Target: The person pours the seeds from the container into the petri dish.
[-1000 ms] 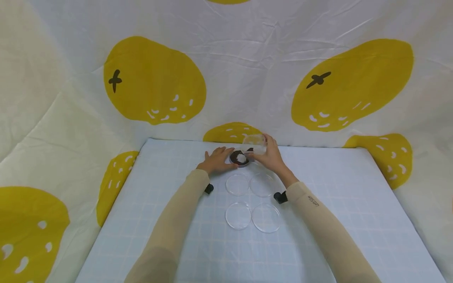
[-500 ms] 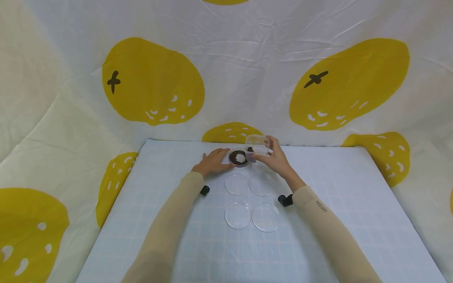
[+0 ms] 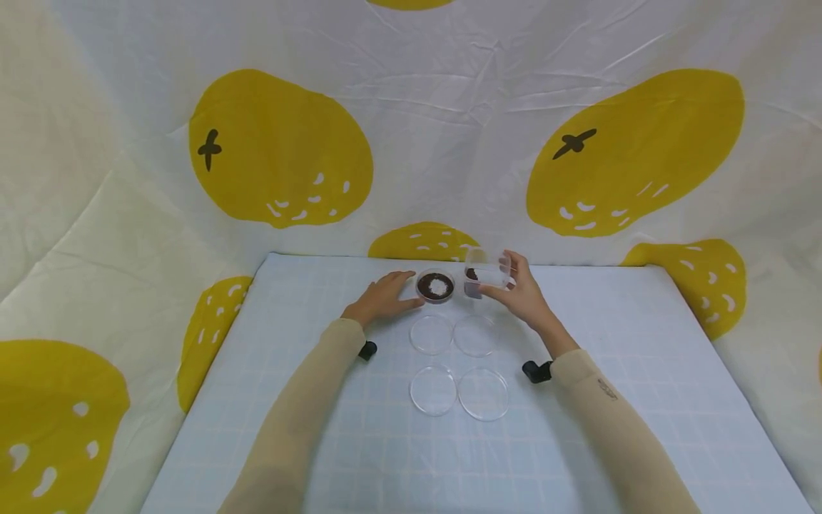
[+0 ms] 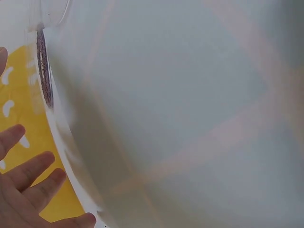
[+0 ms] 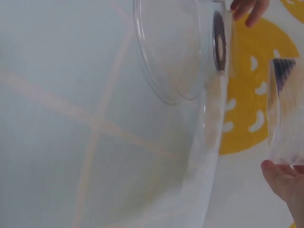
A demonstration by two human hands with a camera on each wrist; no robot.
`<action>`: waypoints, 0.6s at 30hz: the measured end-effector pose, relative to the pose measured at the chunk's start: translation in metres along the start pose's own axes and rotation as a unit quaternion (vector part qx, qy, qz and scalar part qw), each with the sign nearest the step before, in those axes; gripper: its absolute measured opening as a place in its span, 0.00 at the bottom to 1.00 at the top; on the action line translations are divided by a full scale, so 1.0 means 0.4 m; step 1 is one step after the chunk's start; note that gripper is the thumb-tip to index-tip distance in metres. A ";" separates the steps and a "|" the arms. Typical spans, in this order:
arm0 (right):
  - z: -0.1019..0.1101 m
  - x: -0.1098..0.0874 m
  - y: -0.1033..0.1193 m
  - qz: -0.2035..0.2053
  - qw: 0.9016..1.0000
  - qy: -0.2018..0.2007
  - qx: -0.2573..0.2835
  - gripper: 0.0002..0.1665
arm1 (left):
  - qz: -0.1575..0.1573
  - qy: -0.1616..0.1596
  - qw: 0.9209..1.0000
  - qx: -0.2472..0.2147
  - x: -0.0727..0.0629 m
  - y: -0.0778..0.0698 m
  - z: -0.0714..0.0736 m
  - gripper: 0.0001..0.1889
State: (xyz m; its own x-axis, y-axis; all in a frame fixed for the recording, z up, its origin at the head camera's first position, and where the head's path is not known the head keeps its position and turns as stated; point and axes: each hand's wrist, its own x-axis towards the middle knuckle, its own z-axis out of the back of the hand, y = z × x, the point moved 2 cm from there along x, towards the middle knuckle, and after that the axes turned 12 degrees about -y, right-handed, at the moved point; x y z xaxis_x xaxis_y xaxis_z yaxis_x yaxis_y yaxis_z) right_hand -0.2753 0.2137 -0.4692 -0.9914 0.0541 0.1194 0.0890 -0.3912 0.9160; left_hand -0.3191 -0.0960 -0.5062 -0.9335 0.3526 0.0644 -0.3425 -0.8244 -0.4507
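A round clear dish (image 3: 435,287) near the table's back edge holds dark brown grains with a white patch in the middle. My left hand (image 3: 385,297) is beside its left side with fingers spread; those fingers (image 4: 42,168) show apart in the left wrist view. To the right of the dish, my right hand (image 3: 529,300) grips a clear plastic box (image 3: 486,270) between thumb and fingers. The box is tilted, and dark grains are gathered in its left end. In the right wrist view the thumb (image 5: 274,176) is at the edge of the box (image 5: 284,114).
Several clear round dishes stand in two rows in front of the hands, among them a back-left dish (image 3: 411,335) and a front-right dish (image 3: 507,395). A white cloth with yellow fruit prints (image 3: 282,146) hangs behind the pale blue table (image 3: 398,464).
My right hand has moved right with the box, away from above the filled dish, which is now in full sight. My left hand has drawn back slightly to the left.
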 end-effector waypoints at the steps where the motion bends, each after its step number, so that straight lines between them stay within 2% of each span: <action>1: 0.009 -0.003 -0.004 -0.002 1.000 -0.004 -0.002 0.62 | -0.001 0.001 1.000 -0.003 0.001 -0.001 0.000 0.44; 12: 0.146 -0.054 -0.060 -0.040 0.998 -0.040 -0.027 0.66 | -0.001 0.007 1.000 -0.001 0.021 0.001 -0.019 0.45; 18: 0.226 -0.079 -0.102 -0.041 0.998 -0.038 -0.002 0.63 | -0.005 0.005 1.000 -0.005 0.031 -0.002 -0.025 0.46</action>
State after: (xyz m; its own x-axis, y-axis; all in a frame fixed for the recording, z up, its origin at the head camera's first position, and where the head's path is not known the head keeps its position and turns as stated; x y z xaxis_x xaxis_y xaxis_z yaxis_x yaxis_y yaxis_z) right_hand -0.2390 0.3110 -0.4758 -0.9852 0.1550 0.0738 0.0082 -0.3869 0.9221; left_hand -0.3293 -0.0866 -0.5139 -0.9293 0.3645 0.0597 -0.3497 -0.8164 -0.4595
